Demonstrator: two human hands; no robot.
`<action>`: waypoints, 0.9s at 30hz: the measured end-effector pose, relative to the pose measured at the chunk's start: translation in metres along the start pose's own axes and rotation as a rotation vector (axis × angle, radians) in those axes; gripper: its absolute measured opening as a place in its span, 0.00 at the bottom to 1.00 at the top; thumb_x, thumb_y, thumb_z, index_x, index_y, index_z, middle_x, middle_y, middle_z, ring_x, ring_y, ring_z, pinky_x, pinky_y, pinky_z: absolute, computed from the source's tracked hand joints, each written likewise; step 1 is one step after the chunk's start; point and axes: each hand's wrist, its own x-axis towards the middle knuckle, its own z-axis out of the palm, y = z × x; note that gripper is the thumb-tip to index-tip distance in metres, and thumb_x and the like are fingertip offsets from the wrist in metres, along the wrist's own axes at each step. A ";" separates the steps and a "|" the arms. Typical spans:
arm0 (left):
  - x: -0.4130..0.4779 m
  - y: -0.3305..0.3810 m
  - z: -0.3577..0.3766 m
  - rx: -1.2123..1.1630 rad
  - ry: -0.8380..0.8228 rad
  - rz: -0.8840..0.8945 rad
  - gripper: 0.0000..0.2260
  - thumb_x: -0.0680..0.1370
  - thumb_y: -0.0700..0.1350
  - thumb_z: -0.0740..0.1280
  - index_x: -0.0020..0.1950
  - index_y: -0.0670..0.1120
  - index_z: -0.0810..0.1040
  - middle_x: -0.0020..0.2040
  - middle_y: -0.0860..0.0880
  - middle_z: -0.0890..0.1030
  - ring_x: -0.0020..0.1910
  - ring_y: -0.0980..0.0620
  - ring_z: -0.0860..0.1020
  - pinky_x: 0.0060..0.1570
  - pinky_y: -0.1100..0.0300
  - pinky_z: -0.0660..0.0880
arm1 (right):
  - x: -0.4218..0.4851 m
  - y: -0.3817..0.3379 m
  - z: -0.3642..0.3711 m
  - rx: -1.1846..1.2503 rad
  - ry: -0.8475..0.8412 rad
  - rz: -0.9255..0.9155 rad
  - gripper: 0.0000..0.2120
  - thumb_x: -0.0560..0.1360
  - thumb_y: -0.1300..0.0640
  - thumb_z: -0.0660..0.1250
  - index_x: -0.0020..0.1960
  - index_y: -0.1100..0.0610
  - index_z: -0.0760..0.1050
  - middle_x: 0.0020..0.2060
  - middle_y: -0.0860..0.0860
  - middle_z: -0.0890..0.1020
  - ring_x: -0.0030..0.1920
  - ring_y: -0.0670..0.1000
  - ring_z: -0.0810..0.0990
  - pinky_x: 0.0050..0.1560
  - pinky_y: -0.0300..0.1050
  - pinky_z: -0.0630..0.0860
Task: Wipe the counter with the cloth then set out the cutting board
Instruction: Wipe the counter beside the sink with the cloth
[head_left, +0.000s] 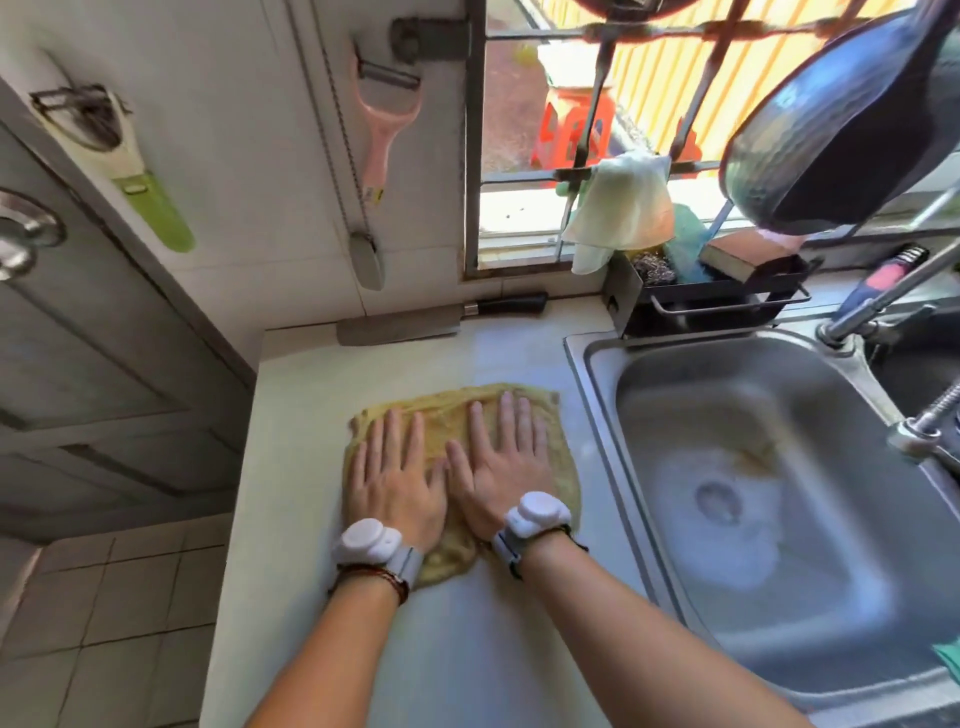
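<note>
A yellowish cloth (447, 410) lies spread flat on the pale counter (467, 649), left of the sink. My left hand (395, 478) and my right hand (501, 467) both rest palm-down on it, side by side, fingers straight and slightly apart. Neither hand grips the cloth; they press on top of it. White bands sit on both wrists. No cutting board shows in this view.
A cleaver (400, 327) lies along the back wall. A steel sink (753, 467) borders the counter on the right, with a faucet (883, 296) and a black sponge rack (711, 301) behind it. A dark pan (841, 130) hangs above. The counter's left edge drops to a tiled floor.
</note>
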 end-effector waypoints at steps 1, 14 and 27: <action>-0.003 -0.027 -0.004 0.009 0.040 -0.049 0.29 0.78 0.57 0.50 0.76 0.47 0.65 0.77 0.41 0.65 0.75 0.41 0.64 0.74 0.46 0.59 | -0.001 -0.022 0.006 0.025 -0.027 -0.069 0.33 0.79 0.35 0.43 0.80 0.49 0.50 0.80 0.59 0.46 0.80 0.59 0.41 0.78 0.59 0.40; 0.029 -0.059 -0.027 0.090 0.036 -0.208 0.34 0.76 0.55 0.41 0.78 0.39 0.57 0.79 0.36 0.57 0.78 0.39 0.56 0.76 0.44 0.54 | 0.031 -0.069 0.024 0.134 -0.064 -0.285 0.29 0.80 0.37 0.43 0.78 0.45 0.55 0.80 0.54 0.53 0.80 0.55 0.46 0.78 0.56 0.43; 0.067 0.076 0.013 -0.040 0.038 -0.081 0.28 0.81 0.56 0.55 0.78 0.43 0.59 0.79 0.39 0.59 0.78 0.42 0.58 0.77 0.48 0.54 | 0.073 0.062 -0.014 -0.016 -0.019 -0.038 0.30 0.81 0.37 0.44 0.80 0.47 0.48 0.81 0.56 0.48 0.80 0.56 0.44 0.77 0.53 0.38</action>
